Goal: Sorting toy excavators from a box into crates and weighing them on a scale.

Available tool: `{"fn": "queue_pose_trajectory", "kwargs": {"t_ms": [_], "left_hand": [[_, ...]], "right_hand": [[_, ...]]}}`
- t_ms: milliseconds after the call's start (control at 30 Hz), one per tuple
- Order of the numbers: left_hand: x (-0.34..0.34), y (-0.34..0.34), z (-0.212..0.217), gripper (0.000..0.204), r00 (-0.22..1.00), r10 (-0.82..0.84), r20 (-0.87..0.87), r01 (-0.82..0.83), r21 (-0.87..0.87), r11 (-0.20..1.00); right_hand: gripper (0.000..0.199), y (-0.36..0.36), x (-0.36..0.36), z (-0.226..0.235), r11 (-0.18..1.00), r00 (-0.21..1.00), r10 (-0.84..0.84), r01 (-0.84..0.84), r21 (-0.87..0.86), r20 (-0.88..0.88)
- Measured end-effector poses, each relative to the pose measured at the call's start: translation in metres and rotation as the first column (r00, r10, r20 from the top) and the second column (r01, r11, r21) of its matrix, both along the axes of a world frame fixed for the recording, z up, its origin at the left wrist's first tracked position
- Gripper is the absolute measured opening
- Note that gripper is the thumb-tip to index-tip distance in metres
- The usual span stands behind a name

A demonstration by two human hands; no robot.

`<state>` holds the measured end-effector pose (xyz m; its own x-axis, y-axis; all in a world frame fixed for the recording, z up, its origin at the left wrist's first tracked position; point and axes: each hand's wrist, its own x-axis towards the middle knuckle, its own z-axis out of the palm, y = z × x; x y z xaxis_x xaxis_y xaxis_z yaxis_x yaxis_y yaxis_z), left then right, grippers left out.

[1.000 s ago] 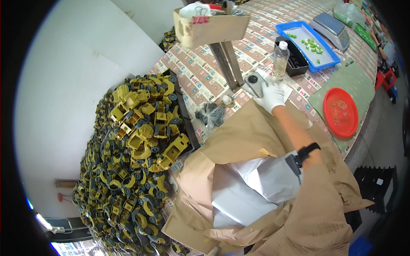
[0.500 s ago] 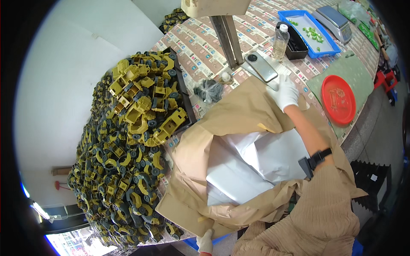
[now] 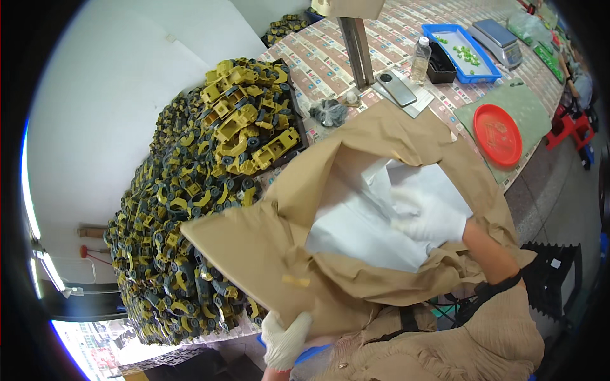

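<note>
A large brown paper sack (image 3: 356, 159) with a white inner liner (image 3: 362, 222) lies open on the table in front of me. My right hand (image 3: 432, 216), in a white glove, reaches into the sack's mouth and rests on the liner. My left hand (image 3: 286, 340), also in a white glove, grips the sack's lower edge from below. To the left rises a big heap of yellow and dark grey plastic parts (image 3: 197, 197) against the wall.
Beyond the sack are a metal post (image 3: 356, 44), a phone (image 3: 397, 89), a clear bottle (image 3: 420, 58), a blue tray (image 3: 460, 54) with green pieces, a scale (image 3: 499, 38) and a red plate (image 3: 497, 134) on a green mat. The table edge runs along the right.
My right hand has drawn back from the phone by the post and gone into the sack's mouth. My left hand has come into view gripping the sack's lower edge.
</note>
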<state>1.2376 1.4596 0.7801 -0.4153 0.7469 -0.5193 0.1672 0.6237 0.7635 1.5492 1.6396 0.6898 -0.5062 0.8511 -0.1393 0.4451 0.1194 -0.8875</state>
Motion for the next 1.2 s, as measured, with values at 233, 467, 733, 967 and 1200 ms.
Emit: {"fn": "queue_pose_trajectory", "kwargs": {"t_ms": [233,467,733,967,1200], "left_hand": [[0.085,0.053,0.040,0.031,0.871,-0.474,-0.130,0.483,0.048,0.875],[0.152,0.061,0.001,0.042,0.680,-0.663,-0.313,0.583,0.779,0.230],[0.030,0.024,-0.110,0.036,0.778,-0.628,0.006,0.622,0.127,0.772],[-0.084,-0.130,-0.134,0.035,0.964,-0.010,-0.265,-0.053,-0.233,0.971],[-0.050,-0.255,-0.185,0.043,0.940,0.299,-0.164,-0.341,-0.415,0.843]], "right_hand": [[0.097,-0.144,-0.074,0.078,0.976,0.933,-0.170,0.114,-0.185,-0.319],[0.033,-0.143,0.038,0.003,0.698,0.509,-0.698,0.642,-0.318,-0.503],[0.030,-0.082,0.220,-0.066,0.721,0.654,-0.693,0.647,-0.250,-0.305],[0.042,-0.035,0.275,-0.207,0.487,0.568,-0.810,0.510,-0.709,-0.147],[0.040,0.044,0.433,-0.259,0.596,0.589,-0.724,0.796,-0.105,0.359]]}}
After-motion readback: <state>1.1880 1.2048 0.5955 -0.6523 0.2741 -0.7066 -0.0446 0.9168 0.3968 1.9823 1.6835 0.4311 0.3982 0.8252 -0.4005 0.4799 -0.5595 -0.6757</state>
